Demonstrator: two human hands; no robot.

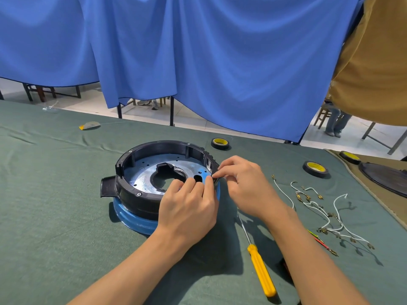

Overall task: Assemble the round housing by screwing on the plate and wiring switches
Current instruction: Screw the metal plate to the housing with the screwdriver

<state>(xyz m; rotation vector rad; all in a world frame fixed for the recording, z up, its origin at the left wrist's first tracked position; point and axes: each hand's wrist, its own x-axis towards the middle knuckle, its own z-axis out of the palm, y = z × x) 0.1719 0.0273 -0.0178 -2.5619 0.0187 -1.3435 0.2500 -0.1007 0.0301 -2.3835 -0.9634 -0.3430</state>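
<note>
Left grip [189, 205] curls over the round housing [134, 202] rim, presumably steadying it; its hold cannot be told. Right grip [244, 186] pinches a small part [214, 176] at that rim.

Left hand [189, 208] grips round housing [132, 192]; right hand [244, 186] pinches its rim.

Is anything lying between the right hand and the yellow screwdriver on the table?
Nothing visible does. The screwdriver lies on the cloth beside the right forearm, its tip toward the right hand at the housing rim. The wires lie further right, apart from it.
</note>
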